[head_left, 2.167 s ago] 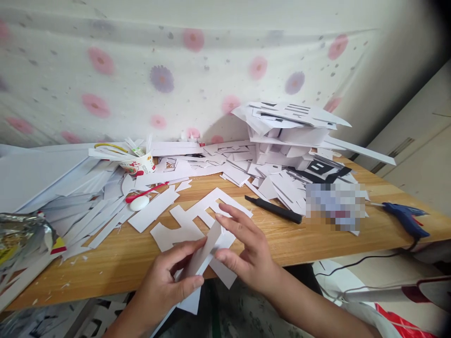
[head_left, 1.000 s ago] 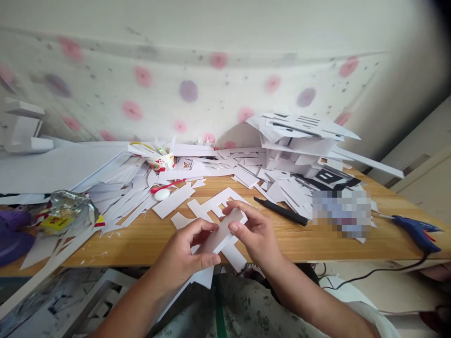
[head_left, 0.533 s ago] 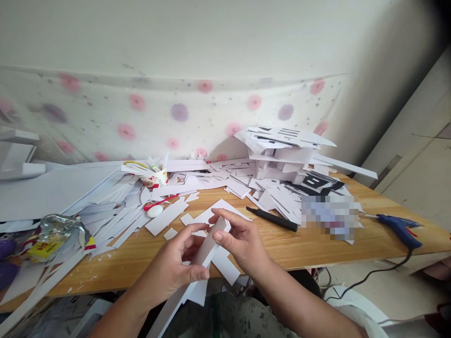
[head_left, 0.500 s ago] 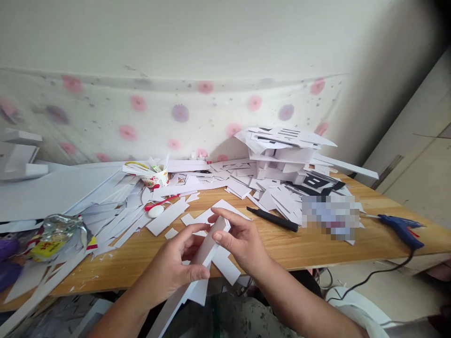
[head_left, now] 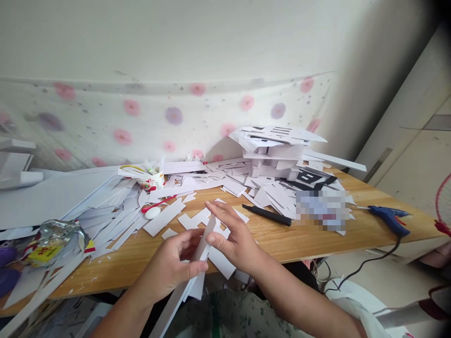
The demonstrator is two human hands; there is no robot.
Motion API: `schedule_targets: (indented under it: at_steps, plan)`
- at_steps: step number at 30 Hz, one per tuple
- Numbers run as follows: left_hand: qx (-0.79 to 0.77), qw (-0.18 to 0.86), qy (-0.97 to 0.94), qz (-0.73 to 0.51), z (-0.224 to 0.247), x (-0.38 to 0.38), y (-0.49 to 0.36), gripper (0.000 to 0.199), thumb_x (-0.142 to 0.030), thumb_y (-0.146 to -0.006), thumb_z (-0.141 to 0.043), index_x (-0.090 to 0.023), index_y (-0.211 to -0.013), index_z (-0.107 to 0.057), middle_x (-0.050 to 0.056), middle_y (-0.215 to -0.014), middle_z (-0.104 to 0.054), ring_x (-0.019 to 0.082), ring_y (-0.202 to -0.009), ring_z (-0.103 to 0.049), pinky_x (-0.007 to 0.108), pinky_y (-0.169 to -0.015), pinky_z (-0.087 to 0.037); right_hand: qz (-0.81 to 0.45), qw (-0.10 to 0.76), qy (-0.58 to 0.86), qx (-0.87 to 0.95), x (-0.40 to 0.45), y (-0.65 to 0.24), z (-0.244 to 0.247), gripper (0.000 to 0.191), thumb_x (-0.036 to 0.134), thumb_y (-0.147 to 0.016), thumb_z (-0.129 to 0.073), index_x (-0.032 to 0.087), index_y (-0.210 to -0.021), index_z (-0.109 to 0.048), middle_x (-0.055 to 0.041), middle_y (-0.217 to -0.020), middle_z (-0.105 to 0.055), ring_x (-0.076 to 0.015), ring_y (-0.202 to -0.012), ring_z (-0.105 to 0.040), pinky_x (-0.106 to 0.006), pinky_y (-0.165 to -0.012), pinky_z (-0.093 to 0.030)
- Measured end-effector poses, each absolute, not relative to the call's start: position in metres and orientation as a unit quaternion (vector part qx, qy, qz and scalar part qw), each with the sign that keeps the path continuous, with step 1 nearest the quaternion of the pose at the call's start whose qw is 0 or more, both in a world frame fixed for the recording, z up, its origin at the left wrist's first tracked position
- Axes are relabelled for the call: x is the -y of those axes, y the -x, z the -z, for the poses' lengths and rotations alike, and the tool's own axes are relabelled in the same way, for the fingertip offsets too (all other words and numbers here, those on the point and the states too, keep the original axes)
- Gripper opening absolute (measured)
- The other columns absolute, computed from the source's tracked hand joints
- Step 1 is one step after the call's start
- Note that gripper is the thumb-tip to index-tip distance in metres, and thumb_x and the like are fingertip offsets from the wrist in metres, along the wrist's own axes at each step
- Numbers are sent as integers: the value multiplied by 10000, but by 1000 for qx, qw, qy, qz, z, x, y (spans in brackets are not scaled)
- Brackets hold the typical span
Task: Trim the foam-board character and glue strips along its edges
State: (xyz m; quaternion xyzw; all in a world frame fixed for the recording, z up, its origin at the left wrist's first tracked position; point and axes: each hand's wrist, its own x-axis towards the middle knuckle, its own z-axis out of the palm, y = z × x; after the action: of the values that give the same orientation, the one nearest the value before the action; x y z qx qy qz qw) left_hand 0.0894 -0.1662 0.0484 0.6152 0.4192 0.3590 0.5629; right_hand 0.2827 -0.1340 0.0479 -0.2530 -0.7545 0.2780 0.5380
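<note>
Item: white board strip, held tilted over the front edge of the wooden table, upper end toward one o'clock. Left hand grips it between thumb and fingers. Right hand is at the upper end, fingers extended; whether it grips cannot be told. Judged light, stiff, smooth, prone to dented edges; best held lightly along the long sides. From the strip, black cutter lies at two o'clock, blue glue gun at three.

Pale wall w/ floral sheet, wood tbl, whitish cab. at R.
</note>
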Motion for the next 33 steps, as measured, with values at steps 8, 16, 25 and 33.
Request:
schedule_targets:
  at_steps: [8,16,25,33]
  plan:
    - [-423,537,-627,-374,-91,169,-80,528,-299,-683,-768,-162,-1166,-601,95,-1117,-685,254,-1014,-652,382,-896,-525,-598,517,125,600,135,-265,-24,659,626,-866,-504,328,-1438,-370,-116,-1379,-503,-232,-1121,-601,-460,-933,-506]
    - [-413,519,-609,-434,-118,154,-73,511,-334,-625,-811,-145,-1074,-657,100,-1017,-715,224,-864,-689,327,-781,-553,-601,527,222,559,146,-264,-28,603,493,-792,-695,314,-1335,-503,-81,-1263,-574,-229,-1118,-567,-463,-989,-451]
    - [-371,501,-621,-475,-181,158,-54,438,-365,-625,-819,-155,-994,-714,85,-911,-733,203,-762,-700,266,-677,-578,-671,281,236,644,175,-211,-1,901,596,-634,-771,243,-1398,-450,-133,-1340,-541,-292,-1194,-539,-477,-988,-446]
    - [-339,558,-604,-457,-174,149,-65,449,-384,-627,-822,-142,-990,-715,88,-888,-721,193,-792,-694,275,-762,-567,-367,691,279,557,154,-244,-61,419,409,-867,-604,287,-1258,-513,-96,-1232,-553,-240,-1121,-556,-475,-959,-484]
